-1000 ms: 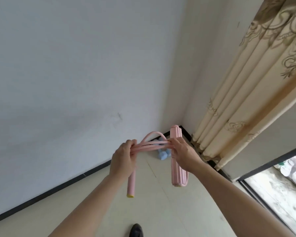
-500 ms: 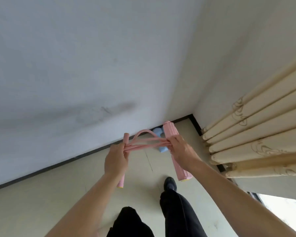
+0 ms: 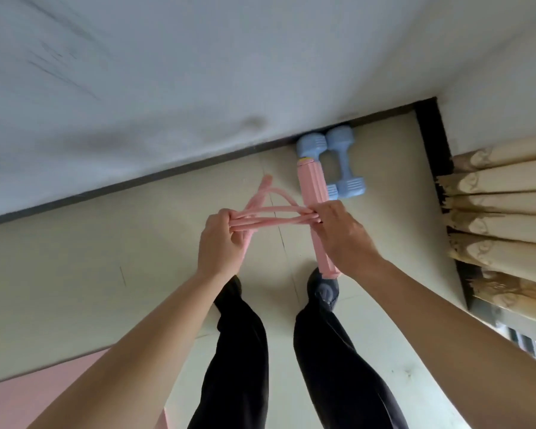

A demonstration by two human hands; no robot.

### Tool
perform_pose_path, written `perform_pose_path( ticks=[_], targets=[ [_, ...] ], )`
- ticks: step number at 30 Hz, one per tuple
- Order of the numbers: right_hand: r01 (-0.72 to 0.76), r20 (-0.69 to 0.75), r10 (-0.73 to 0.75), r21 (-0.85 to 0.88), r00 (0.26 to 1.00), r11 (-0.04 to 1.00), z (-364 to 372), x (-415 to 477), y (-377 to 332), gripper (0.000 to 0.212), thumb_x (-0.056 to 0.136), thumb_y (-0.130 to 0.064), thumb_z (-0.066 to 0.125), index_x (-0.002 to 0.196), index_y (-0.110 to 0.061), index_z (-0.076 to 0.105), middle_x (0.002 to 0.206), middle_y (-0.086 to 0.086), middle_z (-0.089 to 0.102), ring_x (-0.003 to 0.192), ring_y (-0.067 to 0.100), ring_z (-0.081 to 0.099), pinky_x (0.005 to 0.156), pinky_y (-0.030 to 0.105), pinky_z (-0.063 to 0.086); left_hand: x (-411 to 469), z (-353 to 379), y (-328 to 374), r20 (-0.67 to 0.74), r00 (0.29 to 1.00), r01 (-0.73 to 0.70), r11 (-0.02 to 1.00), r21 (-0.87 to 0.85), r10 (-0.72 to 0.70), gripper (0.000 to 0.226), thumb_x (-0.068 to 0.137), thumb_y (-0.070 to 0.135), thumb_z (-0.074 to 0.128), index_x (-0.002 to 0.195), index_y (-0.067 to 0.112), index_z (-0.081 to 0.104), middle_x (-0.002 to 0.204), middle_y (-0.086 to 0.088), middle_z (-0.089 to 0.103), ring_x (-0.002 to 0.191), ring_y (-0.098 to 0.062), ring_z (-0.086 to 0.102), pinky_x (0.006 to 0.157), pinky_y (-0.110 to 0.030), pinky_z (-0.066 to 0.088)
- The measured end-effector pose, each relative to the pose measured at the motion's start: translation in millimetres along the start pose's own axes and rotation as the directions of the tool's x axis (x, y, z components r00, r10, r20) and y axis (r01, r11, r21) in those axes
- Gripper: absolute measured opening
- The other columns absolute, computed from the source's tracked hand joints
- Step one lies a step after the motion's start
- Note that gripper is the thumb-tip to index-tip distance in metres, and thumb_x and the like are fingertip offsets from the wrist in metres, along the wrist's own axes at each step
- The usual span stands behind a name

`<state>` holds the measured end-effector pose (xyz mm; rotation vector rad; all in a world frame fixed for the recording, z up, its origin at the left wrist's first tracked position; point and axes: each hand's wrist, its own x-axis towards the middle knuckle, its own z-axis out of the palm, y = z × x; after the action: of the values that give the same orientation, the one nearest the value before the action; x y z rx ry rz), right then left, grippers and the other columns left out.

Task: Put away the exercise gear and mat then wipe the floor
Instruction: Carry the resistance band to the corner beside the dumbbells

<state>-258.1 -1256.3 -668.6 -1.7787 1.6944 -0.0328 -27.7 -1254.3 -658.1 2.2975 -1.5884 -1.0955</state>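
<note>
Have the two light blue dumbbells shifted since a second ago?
No. The two light blue dumbbells still lie against the dark skirting board near the corner.

Nothing legible shows anywhere. The pink pull-rope trainer (image 3: 311,187), the blue dumbbells (image 3: 343,159), the wall (image 3: 198,72) and the patterned curtain (image 3: 502,187) carry no readable text, brand or number. A faint mark on the shoe (image 3: 325,291) is too blurred to read.

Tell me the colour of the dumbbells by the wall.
Light blue; the dumbbells show best in head view.
</note>
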Motion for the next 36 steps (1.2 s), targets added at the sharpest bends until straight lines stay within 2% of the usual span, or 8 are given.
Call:
perform_pose_path(
  ticks=[7, 16, 19, 23, 26, 30, 33, 36],
  targets=[
    [-0.051, 0.058, 0.046, 0.086, 0.997, 0.995, 140, 100, 47, 0.032, 0.105, -0.027, 0.048, 0.135, -0.019, 0.051, 0.13, 0.005, 0.051, 0.104, 0.032, 0.06, 0.09, 0.045, 0.048, 99, 124, -82, -0.046, 0.98, 0.173, 0.939, -0.296, -0.195, 0.01, 0.093, 0.007, 0.049, 0.097, 0.015, 0.051, 0.096, -0.002, 0.06, 0.084, -0.02, 0.057, 0.068, -0.021, 0.042],
    [0.107, -0.249, -0.143, -0.152, 0.958, 0.983, 236, 180, 79, 0.048, 0.097, -0.019, 0.06, 0.144, -0.021, 0.05, 0.128, 0.01, 0.055, 0.104, 0.035, 0.058, 0.068, 0.046, 0.053, 178, 213, -139, 0.028, 0.841, 0.349, 0.502, -0.791, -0.54, 0.015, 0.091, 0.005, 0.057, 0.089, 0.018, 0.052, 0.091, 0.0, 0.059, 0.081, -0.012, 0.065, 0.077, -0.029, 0.058],
    [0.148, -0.06, -0.164, -0.207, 0.985, 0.967, 271, 175, 89, 0.073, 0.096, -0.037, 0.06, 0.157, -0.022, 0.024, 0.153, 0.009, 0.037, 0.131, 0.033, 0.046, 0.097, 0.05, 0.049, 178, 228, -181, -0.043, 0.831, 0.445, 0.71, -0.547, -0.554, 0.018, 0.091, 0.013, 0.056, 0.107, 0.017, 0.049, 0.104, -0.001, 0.059, 0.09, -0.021, 0.062, 0.084, -0.034, 0.054],
    [-0.102, 0.072, 0.117, -0.181, 0.991, 0.978, 296, 152, 111, 0.091, 0.096, -0.031, 0.059, 0.158, -0.023, -0.007, 0.166, 0.012, -0.004, 0.152, 0.037, 0.006, 0.122, 0.055, 0.018, 158, 219, -209, -0.098, 0.928, 0.334, 0.917, -0.218, -0.361, 0.049, 0.09, 0.014, 0.06, 0.135, 0.017, 0.042, 0.128, -0.008, 0.052, 0.103, -0.02, 0.059, 0.085, -0.028, 0.047],
    [-0.285, 0.147, 0.298, -0.099, 0.943, 0.953, 291, 145, 127, 0.098, 0.092, -0.03, 0.064, 0.158, -0.023, -0.008, 0.166, 0.009, -0.006, 0.15, 0.038, 0.011, 0.116, 0.055, 0.028, 147, 209, -205, -0.055, 0.997, 0.061, 0.998, -0.026, -0.062, 0.079, 0.087, 0.02, 0.069, 0.152, 0.013, 0.023, 0.149, -0.013, 0.034, 0.115, -0.011, 0.052, 0.091, -0.025, 0.048],
    [-0.296, 0.249, 0.318, -0.124, 0.915, 0.947, 280, 146, 146, 0.106, 0.087, -0.033, 0.073, 0.158, -0.03, -0.006, 0.16, 0.007, 0.013, 0.121, 0.044, 0.047, 0.098, 0.052, 0.044, 150, 206, -200, -0.033, 0.96, -0.259, 0.928, 0.269, 0.277, 0.093, 0.091, 0.061, 0.055, 0.155, 0.009, 0.013, 0.159, -0.023, 0.012, 0.134, -0.034, 0.045, 0.08, -0.043, 0.057],
    [-0.329, 0.193, 0.353, -0.148, 0.915, 0.933, 288, 142, 148, 0.09, 0.092, -0.041, 0.067, 0.157, -0.021, 0.009, 0.15, 0.011, 0.026, 0.105, 0.038, 0.052, 0.09, 0.049, 0.046, 163, 216, -201, 0.033, 0.955, -0.281, 0.863, 0.42, 0.295, 0.071, 0.099, 0.058, 0.037, 0.148, 0.008, 0.03, 0.153, -0.026, 0.028, 0.124, -0.043, 0.05, 0.071, -0.051, 0.057],
    [-0.462, 0.132, 0.462, -0.032, 0.877, 0.886, 304, 138, 140, 0.055, 0.096, -0.045, 0.06, 0.131, -0.005, 0.044, 0.131, 0.015, 0.041, 0.105, 0.041, 0.055, 0.087, 0.046, 0.045, 178, 225, -198, 0.044, 0.996, -0.088, 0.877, 0.472, 0.076, 0.058, 0.101, 0.051, 0.032, 0.141, 0.008, 0.039, 0.148, -0.023, 0.035, 0.125, -0.042, 0.044, 0.087, -0.057, 0.051]
  ],
)
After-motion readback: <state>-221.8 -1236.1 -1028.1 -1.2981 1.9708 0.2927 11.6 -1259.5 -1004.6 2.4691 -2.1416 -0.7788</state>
